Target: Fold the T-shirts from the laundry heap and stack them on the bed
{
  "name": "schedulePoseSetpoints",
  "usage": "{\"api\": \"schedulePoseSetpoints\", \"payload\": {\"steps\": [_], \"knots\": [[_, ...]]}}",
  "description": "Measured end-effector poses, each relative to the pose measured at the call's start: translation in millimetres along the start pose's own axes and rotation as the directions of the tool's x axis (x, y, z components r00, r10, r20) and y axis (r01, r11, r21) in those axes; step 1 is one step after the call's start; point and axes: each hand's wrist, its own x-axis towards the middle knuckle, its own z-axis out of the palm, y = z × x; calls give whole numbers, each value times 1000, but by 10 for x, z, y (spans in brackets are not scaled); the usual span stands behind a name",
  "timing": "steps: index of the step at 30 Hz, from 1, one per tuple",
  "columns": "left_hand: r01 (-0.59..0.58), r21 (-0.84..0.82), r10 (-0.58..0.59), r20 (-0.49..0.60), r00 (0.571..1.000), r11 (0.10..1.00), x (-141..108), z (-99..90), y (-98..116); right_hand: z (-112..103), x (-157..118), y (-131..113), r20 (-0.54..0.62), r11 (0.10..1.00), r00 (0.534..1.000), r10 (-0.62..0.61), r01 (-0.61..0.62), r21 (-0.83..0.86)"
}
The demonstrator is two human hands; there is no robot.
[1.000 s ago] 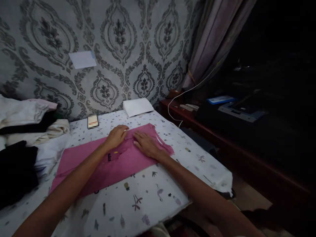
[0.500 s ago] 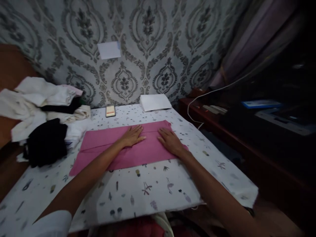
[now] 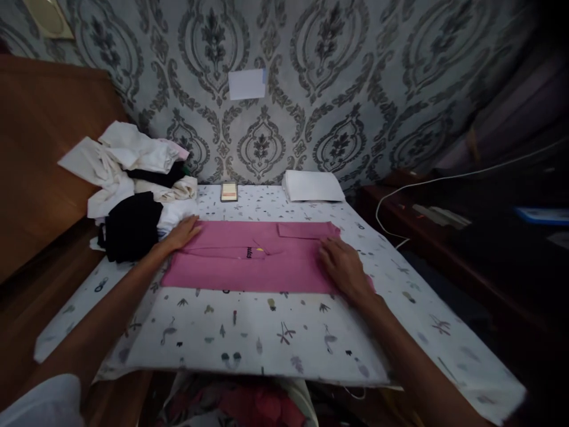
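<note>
A pink garment (image 3: 267, 276), folded into a long strip, lies flat across the patterned white cloth. A small dark print and a yellow mark show near its middle. My left hand (image 3: 183, 233) rests on the garment's upper left corner, fingers stretched out. At the garment's right part, my right hand (image 3: 342, 264) touches the cloth with fingers bent; whether it grips any fabric is hidden.
A heap of white clothes (image 3: 133, 148) and a black garment (image 3: 133, 228) lies at the left. Along the back are a phone-like object (image 3: 229, 191) and white paper (image 3: 313, 186). A white cable (image 3: 418, 181) hangs at the right.
My left hand has moved left to the garment's end, and my right hand has bent its fingers. The garment's left side lies straighter, with its print uncovered. The view has turned left.
</note>
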Motion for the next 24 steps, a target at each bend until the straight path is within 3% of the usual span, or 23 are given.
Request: {"api": "schedulePoseSetpoints", "payload": {"steps": [2, 4, 7, 9, 11, 15, 20, 22, 24], "knots": [[-4, -1, 4, 14, 1000, 1000, 43, -28, -98, -2, 16, -518, 35, 990, 995, -94, 90, 110], [-3, 1, 3, 42, 999, 1000, 145, -51, -110, 53, 11, -1178, 155, 943, 954, -257, 212, 257], [22, 18, -23, 79, 997, 1000, 331, -92, -94, 229, -33, -2167, 264, 793, 761, -592, 491, 361], [51, 29, -53, 89, 995, 998, 428, -131, -112, 371, -54, -2668, 265, 757, 714, -648, 569, 321], [81, 32, -83, 95, 992, 996, 489, -174, -154, 501, -42, -2995, 282, 766, 713, -641, 578, 280], [127, 6, -127, 100, 987, 992, 529, -240, -226, 646, 75, -3277, 345, 791, 712, -612, 565, 237], [132, -87, -126, 68, 990, 987, 485, -338, -184, 604, 201, -3312, 470, 842, 701, -537, 484, 240], [120, -142, -115, 39, 993, 983, 454, -414, -142, 570, 224, -3259, 476, 878, 738, -478, 383, 287], [97, -204, -98, 6, 995, 974, 437, -509, -89, 544, 236, -3171, 430, 898, 813, -392, 238, 369]]}}
